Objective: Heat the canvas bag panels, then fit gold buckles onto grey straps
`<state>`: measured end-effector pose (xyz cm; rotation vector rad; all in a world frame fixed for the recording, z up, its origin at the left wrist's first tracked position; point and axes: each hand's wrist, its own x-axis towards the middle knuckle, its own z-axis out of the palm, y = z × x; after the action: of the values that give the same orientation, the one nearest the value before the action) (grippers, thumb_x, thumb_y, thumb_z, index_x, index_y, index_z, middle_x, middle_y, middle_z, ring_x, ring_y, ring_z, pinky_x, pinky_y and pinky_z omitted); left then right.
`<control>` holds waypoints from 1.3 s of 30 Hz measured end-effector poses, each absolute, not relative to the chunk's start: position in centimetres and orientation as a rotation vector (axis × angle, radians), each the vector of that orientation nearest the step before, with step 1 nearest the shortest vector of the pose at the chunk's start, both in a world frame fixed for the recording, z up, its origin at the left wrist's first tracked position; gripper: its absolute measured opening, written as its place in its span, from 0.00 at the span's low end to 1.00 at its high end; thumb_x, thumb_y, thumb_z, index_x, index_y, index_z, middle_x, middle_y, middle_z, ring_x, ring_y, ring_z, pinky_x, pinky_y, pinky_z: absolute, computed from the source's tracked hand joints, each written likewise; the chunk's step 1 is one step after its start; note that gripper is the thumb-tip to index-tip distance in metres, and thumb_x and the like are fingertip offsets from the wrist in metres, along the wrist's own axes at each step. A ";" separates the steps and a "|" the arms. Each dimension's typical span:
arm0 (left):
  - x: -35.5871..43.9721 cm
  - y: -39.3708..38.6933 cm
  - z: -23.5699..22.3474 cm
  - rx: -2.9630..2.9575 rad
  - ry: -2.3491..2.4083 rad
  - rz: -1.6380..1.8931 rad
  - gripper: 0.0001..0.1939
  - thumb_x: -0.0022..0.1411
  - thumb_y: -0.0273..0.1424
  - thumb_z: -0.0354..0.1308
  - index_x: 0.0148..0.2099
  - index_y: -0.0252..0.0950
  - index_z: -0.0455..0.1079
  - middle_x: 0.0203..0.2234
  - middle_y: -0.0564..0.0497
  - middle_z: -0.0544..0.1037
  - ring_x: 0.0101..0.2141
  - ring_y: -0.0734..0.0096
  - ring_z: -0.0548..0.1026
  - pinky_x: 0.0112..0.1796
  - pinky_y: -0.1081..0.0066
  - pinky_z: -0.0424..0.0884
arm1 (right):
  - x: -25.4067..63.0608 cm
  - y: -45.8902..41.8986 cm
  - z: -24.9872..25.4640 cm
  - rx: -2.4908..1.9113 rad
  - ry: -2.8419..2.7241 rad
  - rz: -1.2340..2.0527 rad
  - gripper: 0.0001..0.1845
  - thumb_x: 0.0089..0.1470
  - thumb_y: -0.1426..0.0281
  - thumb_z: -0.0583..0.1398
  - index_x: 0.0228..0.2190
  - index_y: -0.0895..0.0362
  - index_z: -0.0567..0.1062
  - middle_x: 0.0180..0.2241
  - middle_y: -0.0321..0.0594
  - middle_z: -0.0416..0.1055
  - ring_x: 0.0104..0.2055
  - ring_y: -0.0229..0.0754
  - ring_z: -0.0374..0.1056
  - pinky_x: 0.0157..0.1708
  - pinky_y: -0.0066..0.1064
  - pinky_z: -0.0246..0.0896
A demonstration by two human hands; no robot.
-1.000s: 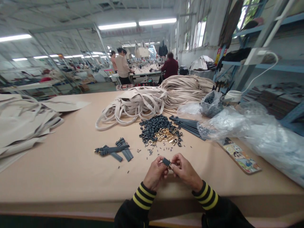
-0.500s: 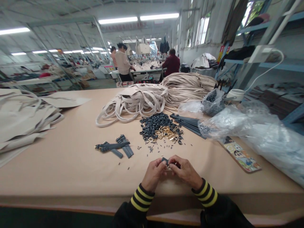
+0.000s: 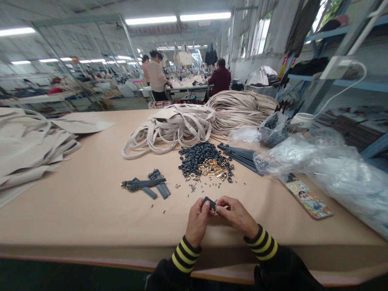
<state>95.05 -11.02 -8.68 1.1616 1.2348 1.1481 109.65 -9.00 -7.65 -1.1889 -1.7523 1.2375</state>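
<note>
Near the table's front edge, my left hand [image 3: 197,221] is closed on a short dark grey strap [image 3: 209,202], its thumb pressing on it. My right hand [image 3: 238,214] pinches the strap's right end, where a small metallic glint shows; fingers hide most of that piece. Beyond my hands lies a heap of dark strap loops [image 3: 197,157], with gold buckles [image 3: 212,167] along its near side. Several dark straps with buckles [image 3: 144,186] lie crossed to the left. A fan of plain dark straps [image 3: 242,157] sits right of the heap.
Tiny dark bits [image 3: 193,188] are scattered before the heap. Beige strap coils [image 3: 172,127] lie behind it, beige fabric pieces [image 3: 33,145] at left. Clear plastic bags [image 3: 342,169] and a cartoon-patterned phone case [image 3: 307,196] lie at right. Several people work at a table [image 3: 189,87] farther off.
My left hand has turned slightly and more of the dark strap shows above its thumb. My right hand stays pinched at the strap's end. The camera view has shifted a little.
</note>
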 end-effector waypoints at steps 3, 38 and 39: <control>95.5 -11.3 -8.5 1.199 1.265 1.165 0.13 0.59 0.39 0.46 0.32 0.34 0.61 0.22 0.54 0.69 0.25 0.76 0.68 0.31 0.74 0.65 | 109.6 -8.9 -7.4 -1.217 -1.766 1.210 0.05 0.49 0.71 0.55 0.24 0.59 0.69 0.24 0.36 0.68 0.28 0.37 0.64 0.28 0.26 0.59; 95.7 -11.4 -8.7 1.420 1.368 1.168 0.06 0.53 0.31 0.53 0.30 0.35 0.60 0.23 0.53 0.66 0.26 0.72 0.65 0.29 0.72 0.62 | 109.9 -9.0 -7.8 -1.202 -1.618 1.428 0.08 0.44 0.71 0.58 0.29 0.58 0.63 0.26 0.34 0.63 0.28 0.36 0.62 0.26 0.27 0.57; 96.0 -11.6 -8.6 1.556 1.435 1.213 0.03 0.54 0.29 0.51 0.30 0.35 0.61 0.24 0.52 0.66 0.27 0.71 0.65 0.31 0.70 0.62 | 109.8 -9.0 -7.8 -1.220 -1.604 1.403 0.08 0.44 0.72 0.58 0.28 0.58 0.62 0.25 0.34 0.63 0.27 0.36 0.62 0.25 0.27 0.57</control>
<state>96.04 -11.63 -8.65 1.5558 1.4347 1.2132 109.76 -9.00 -7.80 -1.2202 -1.6037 1.4029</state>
